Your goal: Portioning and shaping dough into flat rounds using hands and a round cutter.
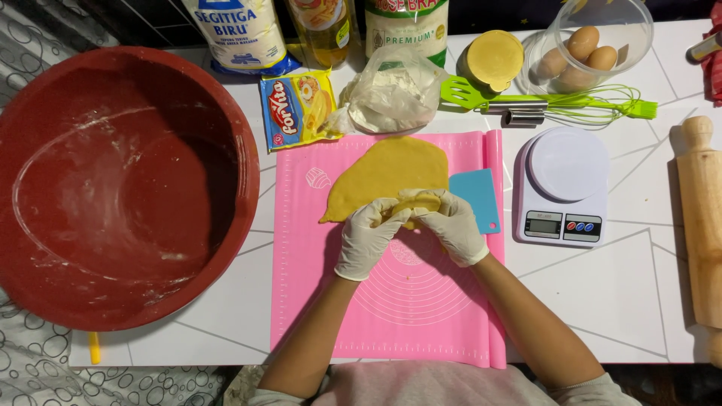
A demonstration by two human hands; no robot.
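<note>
gloved left hand (366, 237), right hand (451, 225), fingertips together, pinching

The far bags (239, 34) and bottle (322, 26) are cut off by the edge. The right rolling pin (701, 225) runs off-frame. Gloved hands (410, 225) hide the dough's (387, 173) near edge.

Along the far edge of the counter stood a white flour bag with a blue label (235, 30), a bottle with a yellow label (323, 26) and a white sack with a green band (406, 26). Just in front of them lay a flat yellow sachet with blue edges (299, 109) beside a crumpled clear plastic bag of white powder (391, 94). Toward the right edge, the white kitchen scale showed its small grey screen (543, 224), next to round coloured buttons.
</note>
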